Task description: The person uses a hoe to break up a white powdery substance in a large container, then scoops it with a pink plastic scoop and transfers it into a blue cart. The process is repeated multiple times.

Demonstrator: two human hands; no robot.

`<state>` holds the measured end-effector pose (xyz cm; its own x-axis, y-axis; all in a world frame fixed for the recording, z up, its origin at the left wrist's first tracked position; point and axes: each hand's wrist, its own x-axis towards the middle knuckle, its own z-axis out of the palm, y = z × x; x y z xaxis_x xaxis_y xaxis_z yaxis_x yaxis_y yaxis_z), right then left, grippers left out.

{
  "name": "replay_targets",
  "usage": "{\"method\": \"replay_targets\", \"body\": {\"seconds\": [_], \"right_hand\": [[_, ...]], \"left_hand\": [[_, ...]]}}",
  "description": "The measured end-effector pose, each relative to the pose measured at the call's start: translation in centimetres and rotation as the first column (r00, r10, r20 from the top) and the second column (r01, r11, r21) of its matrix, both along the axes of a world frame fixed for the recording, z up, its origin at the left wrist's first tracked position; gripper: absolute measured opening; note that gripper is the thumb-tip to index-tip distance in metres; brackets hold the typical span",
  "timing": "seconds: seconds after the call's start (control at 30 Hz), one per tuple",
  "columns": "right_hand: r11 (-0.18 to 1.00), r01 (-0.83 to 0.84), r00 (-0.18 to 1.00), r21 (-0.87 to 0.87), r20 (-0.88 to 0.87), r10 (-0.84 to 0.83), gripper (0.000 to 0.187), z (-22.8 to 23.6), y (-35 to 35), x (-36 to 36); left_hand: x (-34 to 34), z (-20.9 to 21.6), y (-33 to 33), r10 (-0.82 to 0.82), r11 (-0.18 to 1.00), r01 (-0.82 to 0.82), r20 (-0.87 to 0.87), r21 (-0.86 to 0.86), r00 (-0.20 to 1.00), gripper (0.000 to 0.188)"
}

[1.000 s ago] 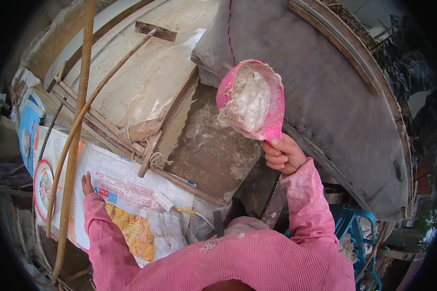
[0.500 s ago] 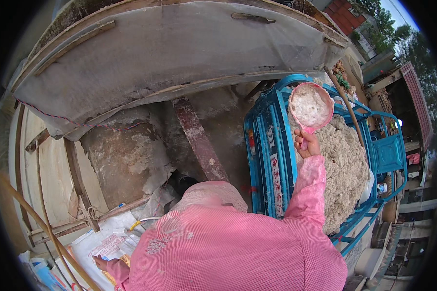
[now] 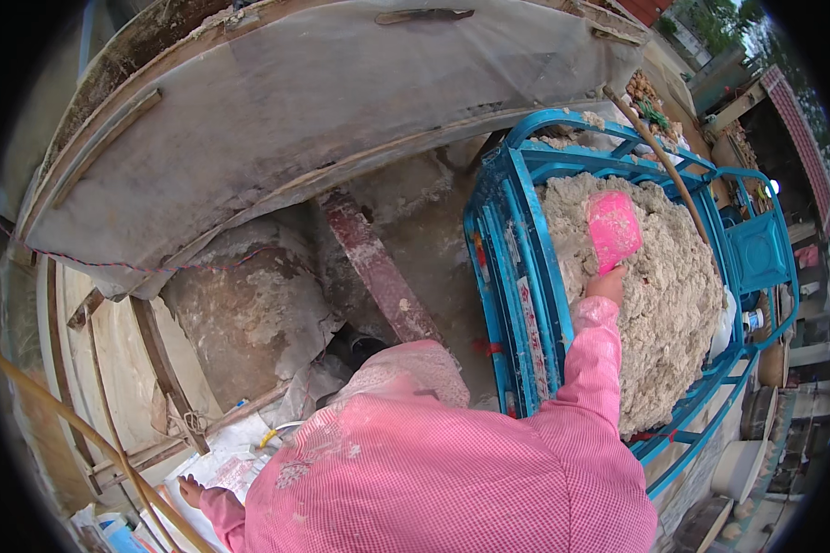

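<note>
My right hand grips the handle of a pink plastic ladle. The ladle is tipped over, its pink underside showing, low above or against a heap of beige crumbly material. What is inside its bowl is hidden. That heap fills the bed of a blue metal-railed cart on my right. At the lower left, my left hand is held over or beside a white printed sack, fingers apart and with nothing visible in them.
A long plastic-covered panel spans the far side. A reddish plank lies on the floor ahead. One wooden stick leans on the cart's rails; a bamboo pole slants at lower left. White tubs stand beyond the cart.
My right hand has turned the ladle over above the heap; half a second ago it faced up, full of pale powdery material. My left hand stays near the sack. The whole view has shifted slightly.
</note>
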<state>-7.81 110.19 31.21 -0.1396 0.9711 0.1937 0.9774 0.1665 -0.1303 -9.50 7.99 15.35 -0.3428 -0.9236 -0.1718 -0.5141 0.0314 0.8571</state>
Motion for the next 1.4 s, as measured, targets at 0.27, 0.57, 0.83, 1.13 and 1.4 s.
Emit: {"method": "replay_targets", "body": {"seconds": [0.27,0.57,0.83,1.13,1.4], "right_hand": [[0.945,-0.028,0.886,0.325,-0.43,0.174,0.03,1.7,3.4,1.4],[0.927,-0.342,0.938,-0.155,-0.109,0.328,0.028,-7.9,6.7,2.2],[0.606,-0.617,0.339,-0.502,-0.865,-0.371,0.01,1.7,10.0,0.8],[0.665,-0.118,0.468,-0.737,-0.632,-0.618,0.034,-9.6,5.2,-2.1],[-0.176,-0.931,0.353,-0.319,-0.669,-0.654,0.025,-8.2,-7.2,-12.0]], "left_hand": [[0.7,-0.1,-0.2,0.111,0.977,-0.118,-0.048,-0.179,0.993,0.048],[4.4,-1.1,1.3,0.116,0.978,-0.134,-0.121,-0.16,0.986,0.048],[7.8,-2.7,0.2,0.202,0.968,-0.199,0.009,-0.151,0.979,0.051],[10.0,-7.7,-1.7,0.302,0.944,-0.279,0.118,-0.173,0.946,0.057],[9.7,-6.0,1.0,0.395,0.884,-0.318,0.186,-0.343,0.9,0.055]]}}
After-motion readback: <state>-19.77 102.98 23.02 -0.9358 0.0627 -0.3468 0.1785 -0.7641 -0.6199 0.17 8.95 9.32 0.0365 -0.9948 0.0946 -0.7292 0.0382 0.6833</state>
